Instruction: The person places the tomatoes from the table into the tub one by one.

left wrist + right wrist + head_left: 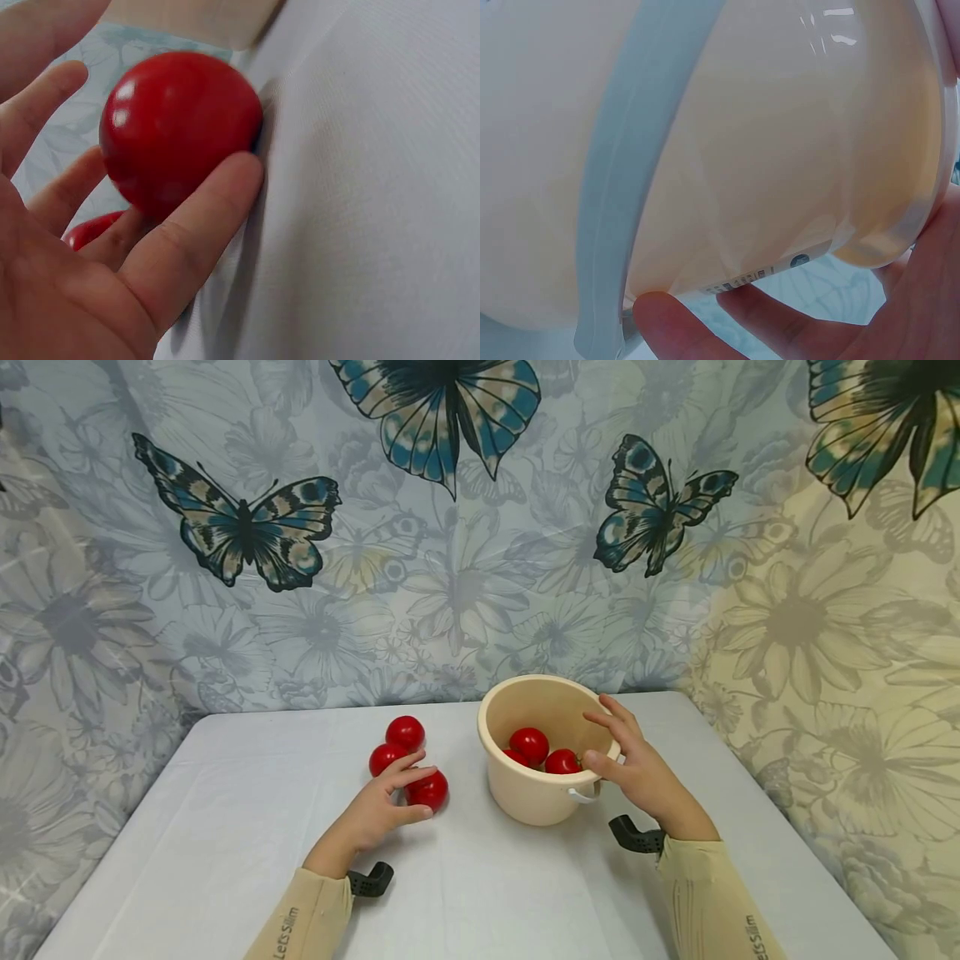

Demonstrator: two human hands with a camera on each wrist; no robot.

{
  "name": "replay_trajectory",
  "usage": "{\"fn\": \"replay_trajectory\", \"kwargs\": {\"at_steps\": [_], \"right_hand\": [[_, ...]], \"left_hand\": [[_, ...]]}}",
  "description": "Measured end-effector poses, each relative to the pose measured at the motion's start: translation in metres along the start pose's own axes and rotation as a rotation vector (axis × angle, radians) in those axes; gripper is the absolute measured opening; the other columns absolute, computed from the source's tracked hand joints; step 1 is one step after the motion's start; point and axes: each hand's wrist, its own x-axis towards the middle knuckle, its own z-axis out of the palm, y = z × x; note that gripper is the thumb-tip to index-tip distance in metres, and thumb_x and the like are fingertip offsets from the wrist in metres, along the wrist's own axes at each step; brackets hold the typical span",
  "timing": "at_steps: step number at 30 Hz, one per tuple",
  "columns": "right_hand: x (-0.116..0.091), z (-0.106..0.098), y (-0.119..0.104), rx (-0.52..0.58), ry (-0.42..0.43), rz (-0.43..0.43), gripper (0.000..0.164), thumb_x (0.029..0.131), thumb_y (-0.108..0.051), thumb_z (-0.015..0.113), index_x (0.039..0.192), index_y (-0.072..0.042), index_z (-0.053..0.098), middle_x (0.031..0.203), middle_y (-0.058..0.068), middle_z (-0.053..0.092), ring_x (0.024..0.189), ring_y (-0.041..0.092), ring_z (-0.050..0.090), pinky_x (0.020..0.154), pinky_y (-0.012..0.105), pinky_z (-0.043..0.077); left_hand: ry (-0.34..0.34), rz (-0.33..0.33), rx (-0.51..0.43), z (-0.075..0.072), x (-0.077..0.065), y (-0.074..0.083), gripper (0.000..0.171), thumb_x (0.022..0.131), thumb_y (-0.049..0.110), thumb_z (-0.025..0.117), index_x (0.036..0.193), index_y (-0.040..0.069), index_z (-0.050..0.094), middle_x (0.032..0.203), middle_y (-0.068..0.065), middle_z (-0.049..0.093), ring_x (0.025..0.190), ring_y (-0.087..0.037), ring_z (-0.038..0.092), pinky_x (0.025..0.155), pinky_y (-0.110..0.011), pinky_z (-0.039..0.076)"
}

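Observation:
On the white table, my left hand is around the nearest red tomato, its fingers spread. Its thumb lies along the tomato's side in the left wrist view. Two more tomatoes, a middle one and a far one, sit just beyond these fingers. My right hand grips the rim of a cream bucket at its right side. In the right wrist view, several fingers lie against its outer wall. Inside the bucket, a few tomatoes show.
A pale blue handle hangs across the bucket's outside. Black wrist mounts, left and right, stick out beside the sleeves. Behind the white table hangs a butterfly-patterned cloth, close to the far edge.

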Motion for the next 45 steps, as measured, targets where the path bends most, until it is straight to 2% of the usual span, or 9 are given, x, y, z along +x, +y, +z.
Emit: {"fn": "replay_trajectory", "kwargs": {"at_steps": [8, 14, 19, 26, 35, 45], "right_hand": [[0.000, 0.000, 0.000, 0.003, 0.005, -0.001, 0.060, 0.096, -0.023, 0.065, 0.150, -0.009, 0.042, 0.164, -0.004, 0.007, 0.148, 0.037, 0.004, 0.104, 0.077, 0.019], [0.000, 0.000, 0.000, -0.001, 0.001, 0.004, 0.060, 0.097, -0.025, 0.065, 0.150, -0.010, 0.042, 0.164, -0.004, 0.006, 0.148, 0.037, 0.005, 0.104, 0.077, 0.020], [0.000, 0.000, 0.000, -0.001, 0.001, -0.001, 0.060, 0.096, -0.025, 0.065, 0.150, -0.009, 0.043, 0.164, -0.001, 0.007, 0.147, 0.039, 0.004, 0.103, 0.077, 0.021], [0.000, 0.001, -0.002, 0.001, -0.001, -0.002, 0.060, 0.096, -0.026, 0.065, 0.150, -0.011, 0.043, 0.164, -0.001, 0.006, 0.148, 0.038, 0.004, 0.102, 0.077, 0.022], [0.000, 0.001, -0.002, 0.002, -0.003, -0.008, 0.060, 0.096, -0.026, 0.065, 0.150, -0.010, 0.043, 0.164, 0.001, 0.006, 0.147, 0.038, 0.005, 0.104, 0.077, 0.021], [0.000, 0.001, -0.002, 0.003, -0.002, -0.006, 0.061, 0.096, -0.029, 0.065, 0.150, -0.010, 0.043, 0.164, 0.001, 0.006, 0.147, 0.038, 0.005, 0.103, 0.076, 0.022]], "left_hand": [[-0.106, 0.016, -0.007, 0.009, 0.002, -0.005, 0.055, 0.084, 0.016, 0.080, 0.137, 0.015, 0.063, 0.153, -0.006, 0.040, 0.143, -0.036, 0.026, 0.111, -0.061, 0.029], [-0.114, 0.031, 0.001, 0.017, 0.004, -0.005, 0.055, 0.083, 0.016, 0.081, 0.136, 0.015, 0.064, 0.152, -0.005, 0.041, 0.142, -0.034, 0.027, 0.110, -0.059, 0.031], [-0.144, 0.041, -0.006, 0.024, 0.005, -0.003, 0.056, 0.083, 0.016, 0.081, 0.136, 0.013, 0.063, 0.151, -0.006, 0.041, 0.141, -0.036, 0.028, 0.108, -0.057, 0.034], [-0.178, 0.051, -0.014, 0.031, 0.005, -0.002, 0.054, 0.083, 0.017, 0.081, 0.135, 0.015, 0.065, 0.150, -0.003, 0.044, 0.141, -0.033, 0.029, 0.106, -0.051, 0.037], [-0.178, 0.040, 0.019, 0.034, 0.005, 0.000, 0.046, 0.085, 0.011, 0.078, 0.128, 0.022, 0.070, 0.145, 0.002, 0.048, 0.135, -0.032, 0.038, 0.101, -0.048, 0.044], [-0.213, 0.040, -0.025, 0.035, 0.004, -0.002, 0.042, 0.084, 0.007, 0.077, 0.121, 0.026, 0.072, 0.139, 0.005, 0.052, 0.129, -0.029, 0.043, 0.097, -0.043, 0.048]]}}
